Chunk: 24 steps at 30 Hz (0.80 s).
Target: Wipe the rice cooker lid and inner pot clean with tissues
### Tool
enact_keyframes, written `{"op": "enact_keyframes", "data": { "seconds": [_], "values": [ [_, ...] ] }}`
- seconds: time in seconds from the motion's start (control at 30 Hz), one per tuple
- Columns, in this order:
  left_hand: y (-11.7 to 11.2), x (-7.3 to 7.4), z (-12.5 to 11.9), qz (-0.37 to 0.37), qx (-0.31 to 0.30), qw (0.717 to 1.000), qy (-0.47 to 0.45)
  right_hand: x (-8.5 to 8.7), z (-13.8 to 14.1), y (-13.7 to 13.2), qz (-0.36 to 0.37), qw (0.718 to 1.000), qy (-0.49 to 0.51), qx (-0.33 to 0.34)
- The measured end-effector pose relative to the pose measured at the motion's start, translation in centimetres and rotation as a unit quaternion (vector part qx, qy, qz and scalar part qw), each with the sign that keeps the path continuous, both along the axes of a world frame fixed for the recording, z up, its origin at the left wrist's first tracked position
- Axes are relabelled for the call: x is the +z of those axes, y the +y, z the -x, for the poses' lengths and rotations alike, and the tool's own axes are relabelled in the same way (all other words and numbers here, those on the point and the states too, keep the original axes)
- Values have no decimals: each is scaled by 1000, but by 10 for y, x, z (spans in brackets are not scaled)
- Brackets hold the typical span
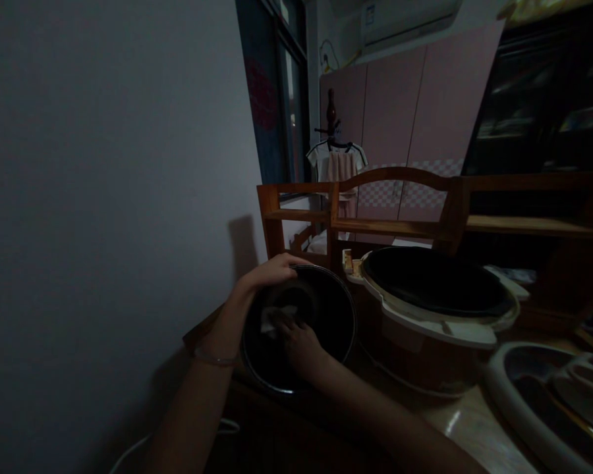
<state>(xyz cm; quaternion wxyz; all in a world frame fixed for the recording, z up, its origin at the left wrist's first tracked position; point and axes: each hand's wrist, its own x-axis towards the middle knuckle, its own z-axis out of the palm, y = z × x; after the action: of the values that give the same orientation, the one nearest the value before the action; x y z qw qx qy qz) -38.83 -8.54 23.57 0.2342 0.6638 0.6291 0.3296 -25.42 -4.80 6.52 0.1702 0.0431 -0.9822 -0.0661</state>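
Note:
A round dark pot [333,316] with a shiny rim is tilted so that its inside faces me. My left hand [271,268] is closed over the pot's upper left rim, its fingertips reaching just inside. Within the pot, my right hand [301,342] presses a white cloth [273,320] against the inner wall. The cloth looks crumpled, and whether it is fabric or paper is hard to tell in the dim light. Right of the pot stands a wide, white-rimmed electric cooker body [427,329] with a black interior.
A round lid-like part [504,388] with a pale rim lies at the lower right on the tabletop [462,421]. Behind the cooker runs a wooden shelf frame [395,227]. A plain wall [128,164] closes off the left side, and a white cord [131,451] hangs below.

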Motion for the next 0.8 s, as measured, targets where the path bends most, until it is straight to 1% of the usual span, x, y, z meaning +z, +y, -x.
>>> {"op": "enact_keyframes", "data": {
  "seconds": [0.17,0.33,0.47,0.57,0.7,0.8],
  "values": [
    [1,3,-1,-6,8,1000,22,0,-15,1,-6,996,-86,-17],
    [0,3,-7,-6,2,1000,9,-2,-25,2,7,992,-124,-34],
    [1,4,-10,1,-11,1000,-2,-5,-30,4,11,989,-133,-65],
    [2,4,-9,0,-8,1000,-2,-8,-37,8,17,988,-128,-88],
    [4,2,-3,-2,-4,1000,7,-15,-46,24,12,990,-99,-96],
    [6,1,1,-10,4,1000,22,-17,-43,39,11,992,-72,-99]
  ]
}}
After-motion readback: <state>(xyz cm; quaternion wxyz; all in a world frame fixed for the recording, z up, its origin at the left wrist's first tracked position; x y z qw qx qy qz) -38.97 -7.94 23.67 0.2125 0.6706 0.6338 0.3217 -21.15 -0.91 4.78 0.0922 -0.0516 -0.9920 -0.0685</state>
